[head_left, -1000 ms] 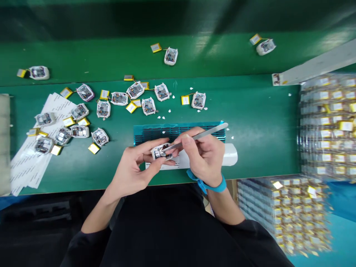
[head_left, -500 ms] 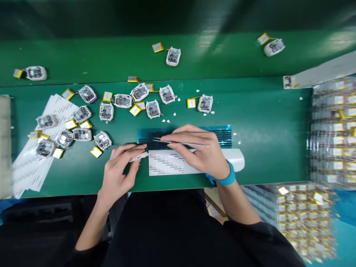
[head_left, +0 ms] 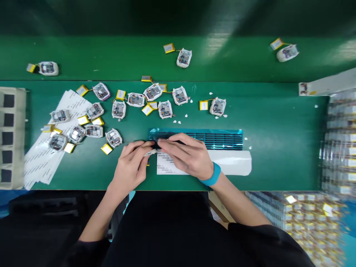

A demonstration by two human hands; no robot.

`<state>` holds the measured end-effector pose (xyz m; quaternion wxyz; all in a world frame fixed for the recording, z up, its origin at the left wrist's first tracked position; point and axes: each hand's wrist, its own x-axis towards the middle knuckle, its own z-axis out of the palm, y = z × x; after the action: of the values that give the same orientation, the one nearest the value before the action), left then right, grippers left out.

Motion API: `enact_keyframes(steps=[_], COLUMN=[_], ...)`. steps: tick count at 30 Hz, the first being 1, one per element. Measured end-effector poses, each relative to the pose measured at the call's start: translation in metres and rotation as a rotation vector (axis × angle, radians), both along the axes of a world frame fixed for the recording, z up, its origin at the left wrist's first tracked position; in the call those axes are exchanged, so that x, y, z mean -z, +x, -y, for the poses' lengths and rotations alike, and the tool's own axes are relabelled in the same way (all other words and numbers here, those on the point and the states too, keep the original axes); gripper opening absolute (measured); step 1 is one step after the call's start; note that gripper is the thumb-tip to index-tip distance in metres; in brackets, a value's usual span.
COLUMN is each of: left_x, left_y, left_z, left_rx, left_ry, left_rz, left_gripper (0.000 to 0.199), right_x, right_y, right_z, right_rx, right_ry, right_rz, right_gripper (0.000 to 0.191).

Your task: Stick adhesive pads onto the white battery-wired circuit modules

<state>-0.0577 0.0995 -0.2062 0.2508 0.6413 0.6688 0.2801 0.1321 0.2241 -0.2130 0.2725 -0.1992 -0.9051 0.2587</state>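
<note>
My left hand is closed around a white watch case, held tilted on its edge above the bench. A small bit of yellow battery shows under it. My right hand is pinched, its fingertips close to the case; motion smears them, and the tweezers seen in it earlier barely show. Beneath and behind the right hand lies a strip of blue film with dark bars. A white printed backing sheet lies just in front of that strip, partly covered by the right hand.
Several open watch cases with circuit boards and wired yellow batteries lie left and behind. Printed sheets lie under some of them. A pale slotted tray stands at left; stacked clear trays stand at right. Small white stickers dot the bench.
The view has swung left, so the bench things appear farther right. My right hand has moved left across the film, its fingertips now almost meeting the watch case in my left hand.
</note>
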Motion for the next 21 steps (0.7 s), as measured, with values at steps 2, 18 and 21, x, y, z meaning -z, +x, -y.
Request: enact_keyframes(steps=[2, 18, 21], left_x=[0.0, -0.016, -0.013], left_y=[0.0, -0.009, -0.006], left_z=[0.0, -0.105, -0.098], left_rx=[0.015, -0.578, -0.521], left_ry=[-0.001, -0.343, -0.272], left_rz=[-0.035, 1.371, 1.25], left_gripper=[0.027, 0.01, 0.015], right_x=[-0.008, -0.018, -0.019], right_y=[0.001, 0.013, 0.014], right_z=[-0.006, -0.046, -0.04], right_rx=[0.062, 0.214, 0.095], right_ry=[0.079, 0.105, 0.117], right_rz=[-0.059, -0.313, -0.262], right_gripper=[0.038, 0.053, 0.059])
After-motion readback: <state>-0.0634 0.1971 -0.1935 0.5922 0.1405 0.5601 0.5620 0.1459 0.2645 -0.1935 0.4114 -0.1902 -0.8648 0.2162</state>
